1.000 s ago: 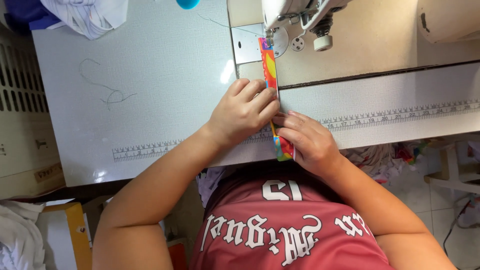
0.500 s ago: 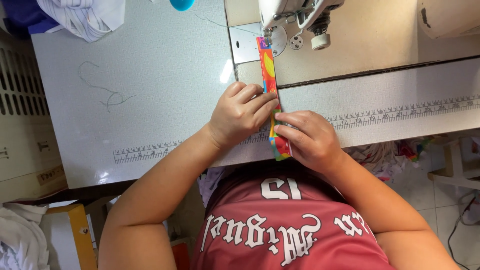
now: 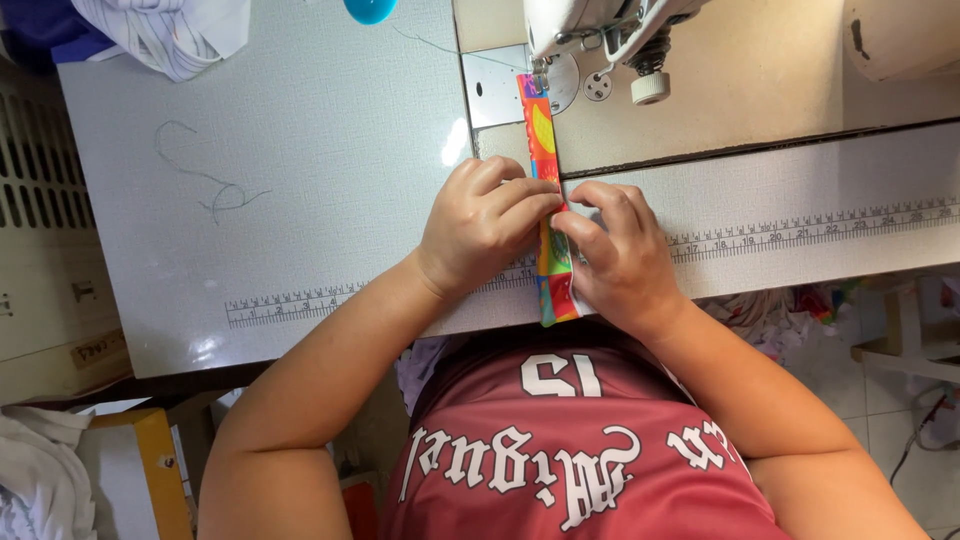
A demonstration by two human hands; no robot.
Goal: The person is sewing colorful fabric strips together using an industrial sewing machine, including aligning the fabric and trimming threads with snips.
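A narrow, brightly coloured fabric strip [image 3: 541, 140] lies on the white sewing table [image 3: 300, 200], running from the table's front edge up to the presser foot of the sewing machine [image 3: 600, 30]. My left hand [image 3: 485, 225] presses on the strip's left side, fingers curled over it. From the right, my right hand [image 3: 620, 260] pinches the strip with its fingertips. Both hands meet around the strip's middle, close to the front edge.
A ruler scale [image 3: 800, 225] is printed along the table's front. Loose thread [image 3: 205, 185] lies on the left of the table. White cloth [image 3: 170, 30] is piled at the back left, a blue round object [image 3: 370, 10] at the top edge. Fabric scraps [image 3: 780, 310] hang below right.
The strip has fed a little towards the needle, and both hands have shifted slightly forward along it while keeping hold.
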